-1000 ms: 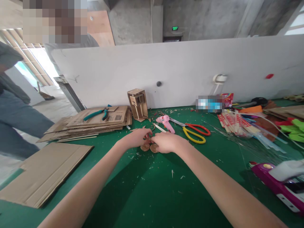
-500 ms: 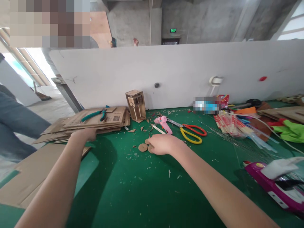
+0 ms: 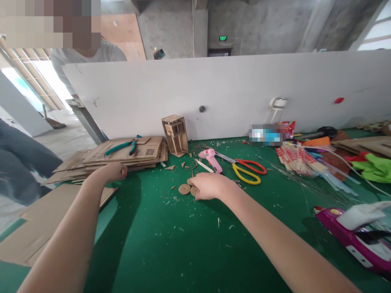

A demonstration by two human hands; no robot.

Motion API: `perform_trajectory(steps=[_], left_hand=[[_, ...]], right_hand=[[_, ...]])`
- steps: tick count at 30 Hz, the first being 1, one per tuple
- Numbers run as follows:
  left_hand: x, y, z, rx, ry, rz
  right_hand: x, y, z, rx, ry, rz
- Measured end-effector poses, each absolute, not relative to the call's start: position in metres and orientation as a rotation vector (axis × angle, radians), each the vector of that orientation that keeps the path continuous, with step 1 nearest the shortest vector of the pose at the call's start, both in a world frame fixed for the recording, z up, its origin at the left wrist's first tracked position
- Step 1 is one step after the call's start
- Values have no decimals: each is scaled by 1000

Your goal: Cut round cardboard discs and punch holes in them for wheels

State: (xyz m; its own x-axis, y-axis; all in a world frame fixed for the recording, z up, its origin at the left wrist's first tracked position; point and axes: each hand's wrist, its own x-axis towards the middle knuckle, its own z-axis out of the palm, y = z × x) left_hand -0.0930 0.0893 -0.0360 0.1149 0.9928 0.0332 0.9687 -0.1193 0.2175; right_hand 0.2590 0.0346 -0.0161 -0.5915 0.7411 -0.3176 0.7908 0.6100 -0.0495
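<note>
On the green tabletop, my right hand [image 3: 209, 186] has its thumb and fingers closed about a small round cardboard disc [image 3: 193, 191], partly hidden by the fingers. Just left of it lies another cardboard disc [image 3: 184, 189] with a small hole in its middle; a third round edge shows behind my fingertips. My left hand [image 3: 114, 172] hovers in a loose fist by the front of the cardboard stack [image 3: 146, 148], and nothing shows in it. Beyond my right hand are a pink glue gun [image 3: 210, 158] and scissors [image 3: 244, 167] with red and yellow handles.
Teal-handled pliers [image 3: 120, 147] rest on the stack. A cardboard box model [image 3: 174, 135] stands against the white partition [image 3: 226, 89]. At right are bundled sticks [image 3: 295, 158], thin wires and a purple power strip [image 3: 351, 240]. Behind the partition, a person's grey sleeve [image 3: 110, 51] shows.
My left hand has shifted slightly up and its curled fingers have turned more into view. My right hand stays at the discs. The person behind the partition has moved.
</note>
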Motion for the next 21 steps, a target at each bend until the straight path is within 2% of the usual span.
perform_trajectory(steps=[6,11,16,21], left_hand=[[-47,77,8,2344,1823,213],[17,68,28,2556,1755,472],[71,63,-5,2435,1489,-113],[92,63,-37,2391,1430,-276]], right_hand=[[255,35,-23,1180,2655,-209],[264,38,-20,1235,2747,-128],[268,44,-31,1379,2864,87],[261,47,-53,1277,2902,123]])
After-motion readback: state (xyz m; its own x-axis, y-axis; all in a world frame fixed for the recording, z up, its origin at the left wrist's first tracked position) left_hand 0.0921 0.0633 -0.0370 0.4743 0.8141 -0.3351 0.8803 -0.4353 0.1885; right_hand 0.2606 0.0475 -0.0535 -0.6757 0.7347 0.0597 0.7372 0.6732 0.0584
